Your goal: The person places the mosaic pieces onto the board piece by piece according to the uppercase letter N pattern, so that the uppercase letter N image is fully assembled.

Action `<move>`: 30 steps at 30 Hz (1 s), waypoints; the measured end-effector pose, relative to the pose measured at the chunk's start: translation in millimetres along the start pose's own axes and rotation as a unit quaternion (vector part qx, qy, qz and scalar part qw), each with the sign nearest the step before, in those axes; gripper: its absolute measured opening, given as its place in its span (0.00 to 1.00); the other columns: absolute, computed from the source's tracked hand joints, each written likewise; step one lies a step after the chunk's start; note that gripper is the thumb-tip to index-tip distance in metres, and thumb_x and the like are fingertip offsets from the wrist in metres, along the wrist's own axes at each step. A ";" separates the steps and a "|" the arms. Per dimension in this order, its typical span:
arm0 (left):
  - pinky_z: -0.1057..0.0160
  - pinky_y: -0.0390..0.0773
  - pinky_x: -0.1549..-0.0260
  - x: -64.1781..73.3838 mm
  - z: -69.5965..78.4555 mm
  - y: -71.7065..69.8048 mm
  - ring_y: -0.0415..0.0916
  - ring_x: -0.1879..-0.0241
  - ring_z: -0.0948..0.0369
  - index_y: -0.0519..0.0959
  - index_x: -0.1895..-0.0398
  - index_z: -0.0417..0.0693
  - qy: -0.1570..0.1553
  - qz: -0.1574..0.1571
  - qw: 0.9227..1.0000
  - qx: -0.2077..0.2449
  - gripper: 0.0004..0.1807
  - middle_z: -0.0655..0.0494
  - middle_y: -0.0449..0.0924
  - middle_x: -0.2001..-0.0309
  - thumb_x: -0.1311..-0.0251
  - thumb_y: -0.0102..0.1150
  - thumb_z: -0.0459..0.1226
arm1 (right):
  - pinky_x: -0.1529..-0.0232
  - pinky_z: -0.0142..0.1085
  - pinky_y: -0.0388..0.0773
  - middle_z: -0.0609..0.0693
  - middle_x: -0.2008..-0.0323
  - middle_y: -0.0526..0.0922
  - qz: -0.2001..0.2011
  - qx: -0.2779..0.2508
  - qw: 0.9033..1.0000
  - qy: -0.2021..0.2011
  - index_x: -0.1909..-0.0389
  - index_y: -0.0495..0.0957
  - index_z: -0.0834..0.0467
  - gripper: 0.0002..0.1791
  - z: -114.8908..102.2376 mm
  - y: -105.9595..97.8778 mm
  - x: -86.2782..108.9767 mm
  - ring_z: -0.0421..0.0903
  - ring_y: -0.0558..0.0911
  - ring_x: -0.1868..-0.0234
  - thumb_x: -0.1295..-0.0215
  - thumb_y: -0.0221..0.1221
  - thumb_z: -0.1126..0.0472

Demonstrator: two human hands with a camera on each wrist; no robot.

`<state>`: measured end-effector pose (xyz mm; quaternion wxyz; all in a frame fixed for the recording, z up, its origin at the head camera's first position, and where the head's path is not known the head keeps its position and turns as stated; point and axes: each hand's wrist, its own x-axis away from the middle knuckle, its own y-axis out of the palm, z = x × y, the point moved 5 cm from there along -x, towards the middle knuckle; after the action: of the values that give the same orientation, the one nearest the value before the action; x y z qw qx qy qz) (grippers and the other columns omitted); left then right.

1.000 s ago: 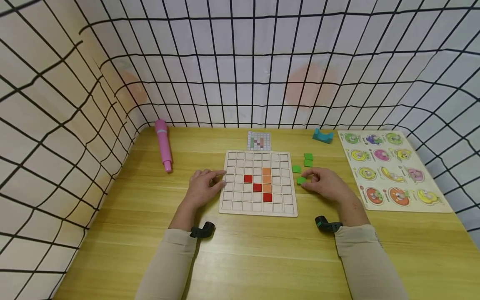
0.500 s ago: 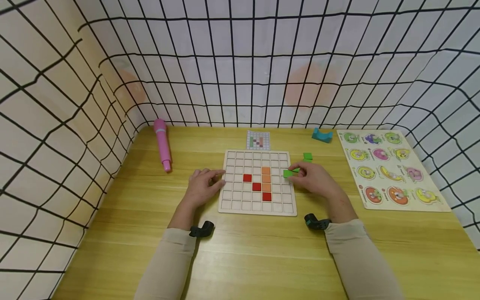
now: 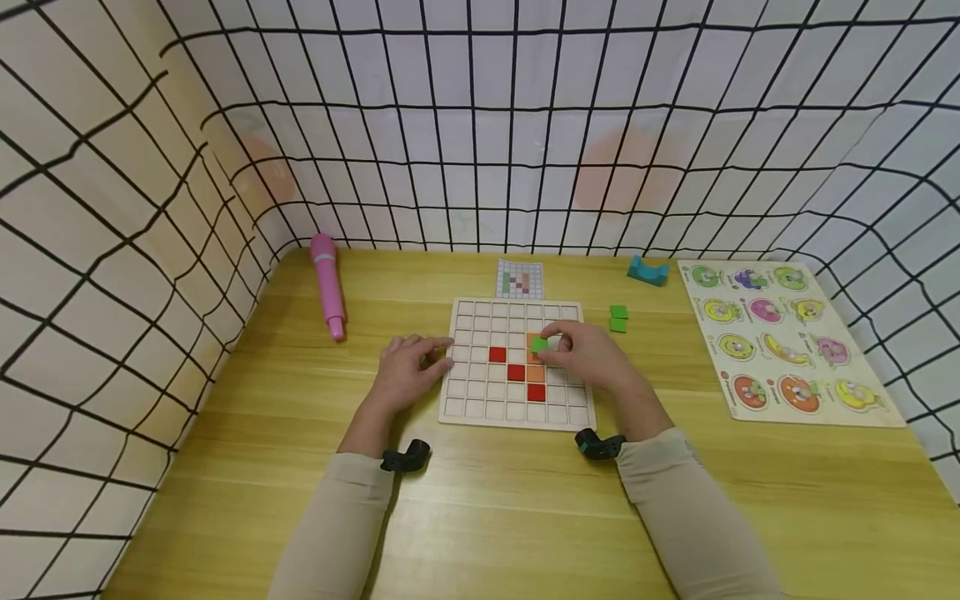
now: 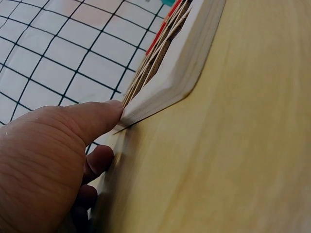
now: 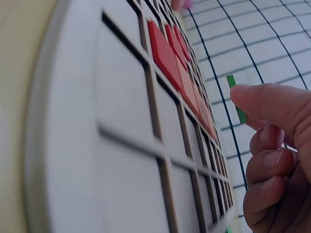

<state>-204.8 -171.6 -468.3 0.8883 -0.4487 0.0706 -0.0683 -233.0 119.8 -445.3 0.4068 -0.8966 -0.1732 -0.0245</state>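
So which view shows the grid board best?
Head: the whole outline of the grid board is in frame, though the right hand hides some cells. Left wrist catches only part, steeply slanted; right wrist, a close, cropped stretch of cells.

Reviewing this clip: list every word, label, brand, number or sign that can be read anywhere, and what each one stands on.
No text can be read in any view.
Fruit picture board: tiny marks beside the pictures, too small to read.
Pattern card: a coloured grid shows; any print is too small to read.
Grid board, held green tile, pink pen-shaped object: no lettering visible.
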 end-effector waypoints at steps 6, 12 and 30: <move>0.54 0.59 0.50 -1.1 0.8 1.0 0.66 0.57 0.55 0.82 0.37 0.59 0.002 0.001 1.000 -0.002 0.21 0.55 0.82 0.57 0.32 0.63 0.48 | 0.70 0.37 0.66 0.47 0.74 0.73 0.005 0.000 1.000 -0.025 0.47 0.82 0.51 0.17 -14.2 12.6 -6.1 0.46 0.71 0.73 0.33 0.66 0.49; 0.54 0.59 0.51 -0.9 -0.2 0.8 0.65 0.58 0.55 0.82 0.38 0.59 0.004 0.004 1.000 -0.003 0.21 0.55 0.82 0.58 0.32 0.63 0.48 | 0.71 0.36 0.66 0.46 0.76 0.72 -0.005 0.000 1.000 -0.022 0.45 0.81 0.50 0.18 -30.8 22.9 -11.4 0.45 0.70 0.76 0.32 0.64 0.50; 0.50 0.60 0.46 -0.2 -1.8 1.1 0.66 0.56 0.55 0.81 0.37 0.60 -0.003 -0.004 1.000 -0.002 0.21 0.56 0.82 0.57 0.31 0.62 0.50 | 0.75 0.37 0.68 0.47 0.76 0.78 -0.013 0.032 0.999 -0.018 0.42 0.80 0.48 0.19 -65.0 48.5 -37.9 0.44 0.73 0.80 0.30 0.62 0.48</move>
<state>-205.3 -172.3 -470.2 0.8872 -0.4512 0.0662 -0.0707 -246.3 31.3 -443.9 0.4314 -0.8813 -0.1926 -0.0079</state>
